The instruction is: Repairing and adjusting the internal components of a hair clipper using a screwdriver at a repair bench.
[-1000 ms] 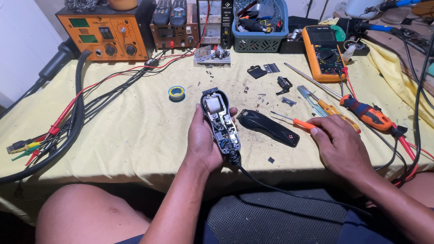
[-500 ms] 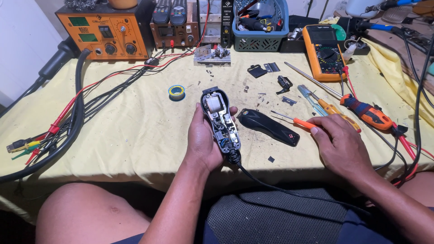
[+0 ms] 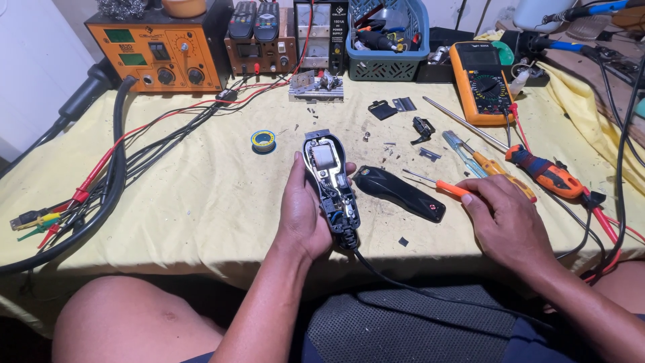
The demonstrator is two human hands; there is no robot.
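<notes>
Left hand [image 3: 304, 214]: closed around an opened hair clipper body [image 3: 329, 188], held upright above the near edge of the table [image 3: 201, 202], inner parts facing the camera; its black cord [image 3: 416, 286] runs from the lower end across the person's lap.

Right hand [image 3: 505, 218]: resting palm down on the table, fingers loosely curled, fingertips touching the handle of a small orange screwdriver [image 3: 440, 186]; whether it grips the handle cannot be told.

Between the hands: black clipper cover [image 3: 400, 193], lying flat, just beside the held body.

Just beyond the right hand: yellow-handled screwdriver [image 3: 487, 165], red-and-blue-handled tool [image 3: 545, 173], long metal rod [image 3: 463, 123].

Further beyond the right hand: orange multimeter [image 3: 481, 82], small loose metal and black parts [image 3: 403, 114].

Beyond the left hand: solder spool [image 3: 263, 140], blue and yellow.

Far from the left hand, outer side: bundle of black and red cables [image 3: 107, 181].

Far table edge: orange bench station [image 3: 154, 50], power supply [image 3: 319, 33], blue basket [image 3: 386, 40] of tools.
</notes>
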